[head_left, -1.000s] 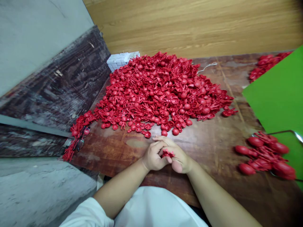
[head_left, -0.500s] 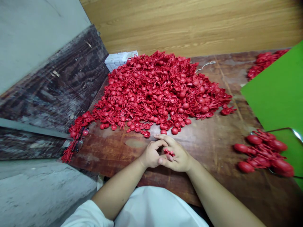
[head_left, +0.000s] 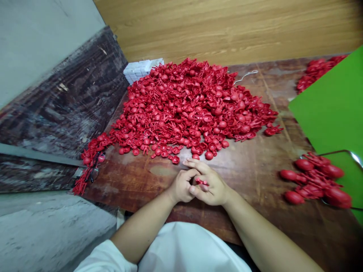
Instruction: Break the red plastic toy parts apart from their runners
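Observation:
My left hand (head_left: pixel 181 186) and my right hand (head_left: pixel 214 187) meet in front of my body, just above the table's near part. A small red plastic piece (head_left: pixel 202 182) shows between the fingers of my right hand, which are closed around it. The fingers of my left hand curl in against my right hand; what they grip is hidden. Just beyond my fingertips lies a large heap of red plastic figure parts (head_left: pixel 181 105), with round cup-like heads and thin limbs.
Larger-looking red figures (head_left: pixel 314 181) lie at the right, beside a green board (head_left: pixel 331 109). More red pieces (head_left: pixel 317 71) sit behind it. White stacked blocks (head_left: pixel 141 70) and a white string (head_left: pixel 246 75) are at the back. Eyeglasses (head_left: pixel 95 172) rest by red parts at the left edge.
Both hands stay together with the red plastic piece, their pose nearly the same. The view has shifted very slightly.

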Tool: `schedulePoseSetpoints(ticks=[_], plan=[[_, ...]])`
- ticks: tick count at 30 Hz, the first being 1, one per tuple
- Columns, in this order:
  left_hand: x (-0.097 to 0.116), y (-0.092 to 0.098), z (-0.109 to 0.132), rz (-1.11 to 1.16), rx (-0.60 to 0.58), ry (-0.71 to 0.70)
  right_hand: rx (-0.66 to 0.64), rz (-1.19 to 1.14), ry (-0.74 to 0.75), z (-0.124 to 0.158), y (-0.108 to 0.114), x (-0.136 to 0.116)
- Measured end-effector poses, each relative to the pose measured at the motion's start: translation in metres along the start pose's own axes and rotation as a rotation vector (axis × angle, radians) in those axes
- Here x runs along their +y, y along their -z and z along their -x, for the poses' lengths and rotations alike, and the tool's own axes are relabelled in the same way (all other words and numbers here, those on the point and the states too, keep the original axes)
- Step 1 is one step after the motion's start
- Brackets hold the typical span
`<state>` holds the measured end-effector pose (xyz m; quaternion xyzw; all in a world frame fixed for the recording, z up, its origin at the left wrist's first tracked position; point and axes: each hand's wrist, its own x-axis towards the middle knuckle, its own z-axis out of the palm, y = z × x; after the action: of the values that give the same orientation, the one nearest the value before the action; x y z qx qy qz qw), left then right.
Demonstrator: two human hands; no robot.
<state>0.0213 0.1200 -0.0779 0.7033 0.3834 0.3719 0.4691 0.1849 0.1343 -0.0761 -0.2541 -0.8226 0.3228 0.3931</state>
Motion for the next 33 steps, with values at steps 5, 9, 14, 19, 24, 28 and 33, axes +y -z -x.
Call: schedulePoseSetpoints(ticks=[5,9,14,19,24,28,33], plan=[[-0.005,-0.002,-0.001,0.117,0.075,0.163,0.027,-0.051,-0.010,-0.002,-0.001,0.003],[-0.004,-0.001,-0.004,0.262,0.088,0.177,0.046,-0.023,-0.015,-0.002,0.000,0.005],[-0.005,0.000,-0.003,0.226,0.052,0.117,0.147,-0.083,-0.064,0.003,0.003,0.008],[-0.002,-0.003,-0.003,0.080,0.047,-0.088,0.317,-0.049,-0.049,0.005,0.005,0.016],[-0.002,-0.005,0.001,0.092,0.098,0.021,0.445,-0.086,0.017,0.005,0.008,0.011],[-0.013,-0.009,0.007,0.099,0.167,0.083,0.519,0.032,0.035,0.003,0.009,0.000],[-0.018,-0.010,0.011,0.225,0.273,0.155,0.541,0.040,-0.053,0.004,0.006,-0.006]])
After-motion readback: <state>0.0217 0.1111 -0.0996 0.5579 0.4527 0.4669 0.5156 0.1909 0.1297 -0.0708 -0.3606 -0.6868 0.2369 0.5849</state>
